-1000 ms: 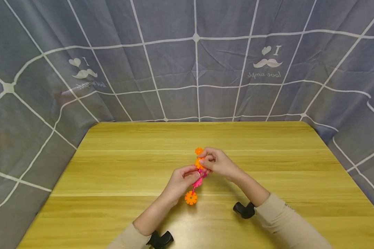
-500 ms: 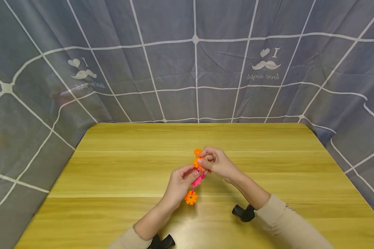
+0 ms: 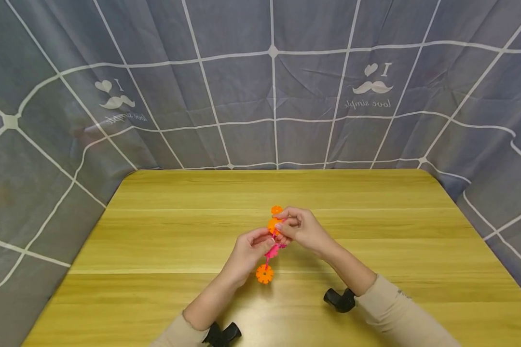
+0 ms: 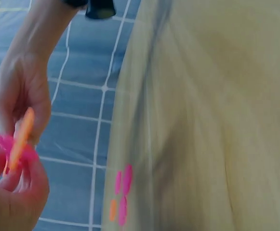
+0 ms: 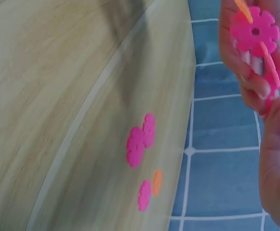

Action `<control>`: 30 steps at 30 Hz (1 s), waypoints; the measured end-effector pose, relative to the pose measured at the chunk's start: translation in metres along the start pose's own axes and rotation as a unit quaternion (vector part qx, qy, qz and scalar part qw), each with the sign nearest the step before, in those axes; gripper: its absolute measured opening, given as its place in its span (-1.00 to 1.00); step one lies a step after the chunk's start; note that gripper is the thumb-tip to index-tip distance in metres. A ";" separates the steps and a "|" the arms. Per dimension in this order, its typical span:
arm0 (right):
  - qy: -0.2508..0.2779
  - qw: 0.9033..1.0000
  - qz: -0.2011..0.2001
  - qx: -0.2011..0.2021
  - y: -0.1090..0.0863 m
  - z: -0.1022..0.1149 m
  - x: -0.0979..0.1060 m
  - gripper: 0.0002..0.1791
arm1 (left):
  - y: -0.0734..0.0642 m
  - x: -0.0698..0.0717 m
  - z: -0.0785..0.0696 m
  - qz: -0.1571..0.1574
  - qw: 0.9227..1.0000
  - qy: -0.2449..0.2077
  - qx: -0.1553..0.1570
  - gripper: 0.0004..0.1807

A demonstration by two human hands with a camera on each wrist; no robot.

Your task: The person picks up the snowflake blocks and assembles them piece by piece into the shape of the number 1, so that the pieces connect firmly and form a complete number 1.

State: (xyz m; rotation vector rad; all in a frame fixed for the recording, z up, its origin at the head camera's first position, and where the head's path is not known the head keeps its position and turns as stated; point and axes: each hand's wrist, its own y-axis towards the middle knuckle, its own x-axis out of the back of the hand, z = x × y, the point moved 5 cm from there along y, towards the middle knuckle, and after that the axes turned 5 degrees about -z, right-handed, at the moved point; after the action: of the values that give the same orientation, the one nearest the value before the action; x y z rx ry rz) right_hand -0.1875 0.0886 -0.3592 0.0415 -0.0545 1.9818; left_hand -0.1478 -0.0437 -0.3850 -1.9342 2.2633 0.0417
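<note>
Both hands hold a joined string of notched, flower-shaped plastic discs above the table. My left hand (image 3: 249, 253) pinches a pink disc (image 3: 272, 251) in the string. At the lower end an orange disc (image 3: 264, 274) hangs below the left fingers. My right hand (image 3: 301, 229) pinches another orange disc (image 3: 274, 226) at the upper end, thumb in front. In the right wrist view, a pink disc (image 5: 255, 32) with a round centre hole shows before the left palm, other discs slotted to it. Fingers hide where the two hands' discs meet.
On the wooden table (image 3: 178, 217) lie loose discs: several pink ones (image 5: 135, 147) and an orange one (image 5: 157, 182). Black wrist mounts (image 3: 339, 300) sit under both forearms. A grey gridded curtain (image 3: 243, 96) surrounds the table.
Both hands stay nearly in place, still holding the discs. The string has shifted very slightly left, and the right fingers have turned their orange disc a little.
</note>
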 end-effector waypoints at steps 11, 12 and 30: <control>0.029 0.998 0.023 -0.040 -0.004 -0.008 0.003 -0.55 | 0.004 0.003 0.004 0.043 0.996 -0.069 0.049 -0.51; 0.029 0.998 0.024 -0.043 -0.004 -0.009 0.003 -0.55 | 0.005 0.003 0.005 0.038 0.994 -0.079 0.061 -0.53; -0.027 0.998 0.029 -0.048 0.004 -0.029 0.015 -0.60 | 0.010 0.015 0.013 -0.050 0.989 -0.097 0.104 -0.93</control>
State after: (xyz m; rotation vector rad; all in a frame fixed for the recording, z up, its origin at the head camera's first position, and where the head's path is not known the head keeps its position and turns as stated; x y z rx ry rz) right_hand -0.1977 0.1023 -0.3876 0.0314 -0.1876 2.0327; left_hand -0.1580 -0.0555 -0.4010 -1.8447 1.9618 -0.0173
